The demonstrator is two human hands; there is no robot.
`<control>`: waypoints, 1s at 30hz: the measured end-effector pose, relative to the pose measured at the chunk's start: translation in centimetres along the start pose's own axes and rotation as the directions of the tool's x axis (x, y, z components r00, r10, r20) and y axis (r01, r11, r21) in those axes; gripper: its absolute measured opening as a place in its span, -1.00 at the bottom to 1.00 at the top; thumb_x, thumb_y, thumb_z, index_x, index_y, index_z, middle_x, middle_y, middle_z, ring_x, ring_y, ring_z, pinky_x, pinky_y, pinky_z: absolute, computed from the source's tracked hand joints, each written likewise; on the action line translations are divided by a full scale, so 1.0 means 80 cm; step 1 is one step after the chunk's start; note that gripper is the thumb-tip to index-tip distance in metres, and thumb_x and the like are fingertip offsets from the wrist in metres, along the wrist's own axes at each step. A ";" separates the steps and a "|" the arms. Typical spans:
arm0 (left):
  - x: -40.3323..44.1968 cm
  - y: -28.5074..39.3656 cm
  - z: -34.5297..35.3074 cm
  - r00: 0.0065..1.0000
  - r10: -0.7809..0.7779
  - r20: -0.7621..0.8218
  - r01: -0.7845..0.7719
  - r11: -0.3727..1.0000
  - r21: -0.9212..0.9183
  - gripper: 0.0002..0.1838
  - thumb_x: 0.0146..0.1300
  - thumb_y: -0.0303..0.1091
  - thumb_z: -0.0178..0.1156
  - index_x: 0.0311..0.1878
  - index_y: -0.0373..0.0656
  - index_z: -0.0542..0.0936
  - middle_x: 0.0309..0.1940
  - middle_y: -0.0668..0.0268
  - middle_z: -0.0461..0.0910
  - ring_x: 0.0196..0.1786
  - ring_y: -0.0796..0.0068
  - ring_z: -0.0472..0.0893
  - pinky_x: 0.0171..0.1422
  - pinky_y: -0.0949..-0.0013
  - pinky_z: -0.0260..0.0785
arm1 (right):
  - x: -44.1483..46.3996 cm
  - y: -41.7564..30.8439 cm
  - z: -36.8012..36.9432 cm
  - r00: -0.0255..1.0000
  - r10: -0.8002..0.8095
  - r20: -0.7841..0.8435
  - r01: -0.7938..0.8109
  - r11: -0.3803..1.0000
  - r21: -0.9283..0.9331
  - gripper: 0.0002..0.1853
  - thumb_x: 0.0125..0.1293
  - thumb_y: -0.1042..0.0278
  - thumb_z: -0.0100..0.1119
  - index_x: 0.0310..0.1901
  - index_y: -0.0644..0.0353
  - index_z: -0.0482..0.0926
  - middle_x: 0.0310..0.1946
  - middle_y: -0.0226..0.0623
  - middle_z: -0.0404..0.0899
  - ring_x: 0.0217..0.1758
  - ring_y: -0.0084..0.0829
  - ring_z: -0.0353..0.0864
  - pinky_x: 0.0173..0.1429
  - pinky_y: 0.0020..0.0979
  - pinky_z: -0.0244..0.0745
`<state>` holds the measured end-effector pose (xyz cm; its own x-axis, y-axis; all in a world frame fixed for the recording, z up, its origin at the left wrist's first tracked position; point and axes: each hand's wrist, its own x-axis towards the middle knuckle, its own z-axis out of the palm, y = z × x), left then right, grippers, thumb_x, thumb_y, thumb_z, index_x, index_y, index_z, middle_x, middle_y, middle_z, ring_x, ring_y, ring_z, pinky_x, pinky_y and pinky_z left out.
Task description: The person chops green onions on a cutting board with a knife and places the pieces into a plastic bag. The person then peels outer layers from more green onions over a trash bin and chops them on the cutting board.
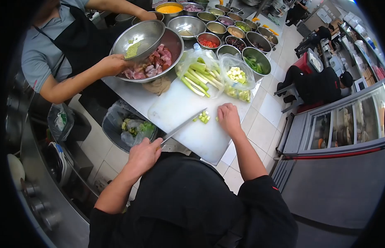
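Observation:
My left hand (145, 157) is closed around the handle of a knife (183, 126) at the board's near left edge. The blade slants across the white cutting board (205, 142), its tip beside a small heap of cut green-and-white stalk pieces (204, 117). To the right of that heap, my right hand (229, 119) rests on the board with fingers curled down. A bit of pale green shows by its fingertips; what lies under them is hidden. Long green-and-white stalks (196, 78) stick out of a plastic bag at the board's far side. Another clear bag (238, 84) holds cut pieces.
At the left, a co-worker's hand (113, 65) tilts a metal bowl (142, 35) over a larger bowl of raw meat (159, 62). Several metal bowls of ingredients, one with chopped red pepper (209, 40), line the back. A lined bin (132, 128) stands below left. Someone crouches (320, 82) at right.

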<state>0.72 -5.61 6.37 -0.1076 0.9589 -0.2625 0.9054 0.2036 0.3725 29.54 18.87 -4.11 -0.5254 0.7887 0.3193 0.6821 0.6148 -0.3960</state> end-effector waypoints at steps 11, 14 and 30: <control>0.012 -0.057 0.033 0.916 -0.102 0.387 0.376 0.547 -0.748 -0.75 0.53 -0.27 0.01 0.01 -0.26 0.51 -0.48 0.35 0.52 -0.62 0.61 0.50 -0.51 0.45 0.39 | -0.030 -0.083 0.031 0.986 0.095 -0.139 -0.094 0.995 0.011 -0.29 0.23 -0.07 0.40 0.21 0.34 0.45 0.12 0.04 0.42 0.21 0.05 0.35 0.34 0.00 0.25; 0.027 -0.044 0.044 0.902 -0.050 0.428 0.377 0.571 -0.729 -0.69 0.50 -0.23 -0.02 0.06 -0.26 0.52 -0.48 0.32 0.56 -0.62 0.55 0.53 -0.43 0.39 0.43 | -0.021 -0.111 0.049 0.977 0.143 -0.156 -0.141 0.990 0.022 -0.28 0.21 -0.08 0.41 0.17 0.37 0.45 0.11 0.07 0.39 0.24 0.08 0.30 0.37 0.05 0.20; 0.077 0.080 0.023 0.955 0.208 0.210 -0.034 0.783 -0.620 -0.70 0.51 -0.16 0.05 -0.18 -0.25 0.45 -0.51 0.27 0.59 -0.60 0.45 0.61 -0.43 0.32 0.45 | 0.047 -0.087 0.000 0.780 0.312 -0.542 -0.210 0.947 0.242 -0.80 0.26 0.61 0.09 -0.09 0.24 0.56 -0.09 -0.05 0.50 0.06 0.01 0.41 0.23 -0.08 0.32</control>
<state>6.57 1.20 5.52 0.1713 0.9171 -0.3601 0.4582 0.2494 0.8531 22.83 17.55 -0.13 0.0785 0.8017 0.5926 0.6333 0.4190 -0.6507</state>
